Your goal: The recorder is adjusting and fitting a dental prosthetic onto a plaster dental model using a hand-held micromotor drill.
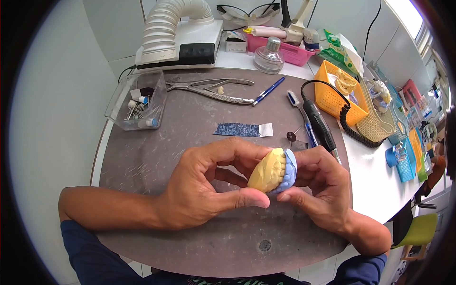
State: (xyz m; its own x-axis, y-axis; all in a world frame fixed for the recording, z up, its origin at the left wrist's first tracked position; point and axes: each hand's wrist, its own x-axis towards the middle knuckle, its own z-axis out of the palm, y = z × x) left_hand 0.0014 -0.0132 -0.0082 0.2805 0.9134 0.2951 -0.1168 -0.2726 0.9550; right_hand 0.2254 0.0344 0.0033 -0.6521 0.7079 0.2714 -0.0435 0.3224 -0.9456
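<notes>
My left hand (209, 183) grips the yellow half of a dental cast (266, 173), fingers behind it and thumb along its lower edge. The blue half (289, 168) sits against the yellow teeth, held by my right hand (323, 190) from the right. Beyond the cast lie a blue speckled strip with a white end (242, 129), a small dark disc on a thin shank (291, 137), a toothbrush (304, 116) and a black rotary handpiece (319, 124) with a coiled cord.
A clear box of bits (118, 114), metal pliers (199, 90) and a blue pen (268, 90) lie farther back. A dust extractor (194, 57), glass bottle (268, 61) and pink tray (294, 54) line the back. Yellow basket (339, 102), blue baskets (406, 168) and green chair (418, 228) are right.
</notes>
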